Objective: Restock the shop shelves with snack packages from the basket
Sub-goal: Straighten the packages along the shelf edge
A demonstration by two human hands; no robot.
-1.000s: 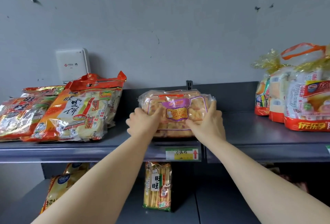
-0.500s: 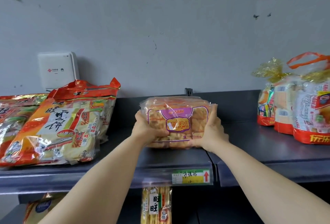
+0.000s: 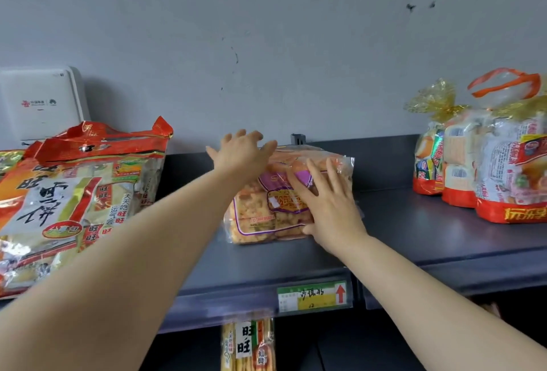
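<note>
A clear snack package [image 3: 260, 216] with a purple label and orange pieces leans back on the dark grey shelf [image 3: 429, 240], at its middle. My right hand [image 3: 328, 207] lies flat on the package's front with straight, spread fingers. My left hand [image 3: 241, 153] is open at the package's top left corner, fingers straight, touching its upper edge. The basket is out of view.
A big red and orange rice-cracker bag [image 3: 74, 199] lies on the shelf's left part, in front of a white wall box [image 3: 38, 104]. Gold-tied snack bags [image 3: 485, 160] stand at the right. A yellow price tag [image 3: 312, 296] marks the shelf edge. A stick-snack pack [image 3: 248, 344] stands on the lower shelf.
Both hands gripped the package's sides and carried it further back on the shelf. Now they have let go; the right hand presses its front, the left is open at its top.
</note>
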